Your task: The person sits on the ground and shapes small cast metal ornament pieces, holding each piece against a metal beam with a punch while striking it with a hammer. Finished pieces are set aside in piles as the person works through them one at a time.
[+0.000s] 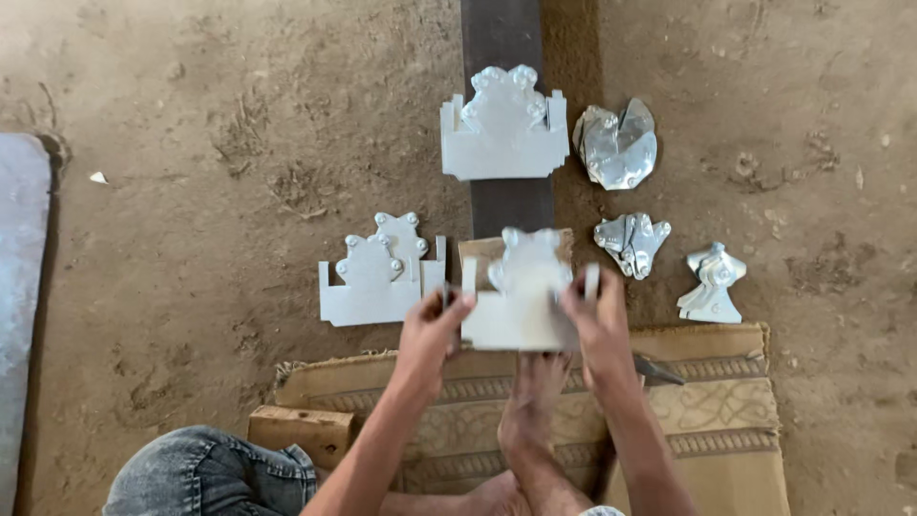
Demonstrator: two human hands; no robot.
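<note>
- Left hand (pixel 432 330) and right hand (pixel 597 320) each pinch a side of the cut sheet-metal piece (pixel 521 296), held over a small block (pixel 482 250) on the dirt floor (pixel 191 143).
- Probably best if both grips stay even, so it seats square.

Metal cutouts (pixel 382 272) crowd ahead; bare dirt floor (pixel 191 191) left.

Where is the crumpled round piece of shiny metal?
In the head view, the crumpled round piece lies upper right on the dirt floor, right beside the topmost cut metal sheet.

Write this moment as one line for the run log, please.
left hand: grips metal sheet left edge | right hand: grips right edge | similar sheets on dirt ground
</note>
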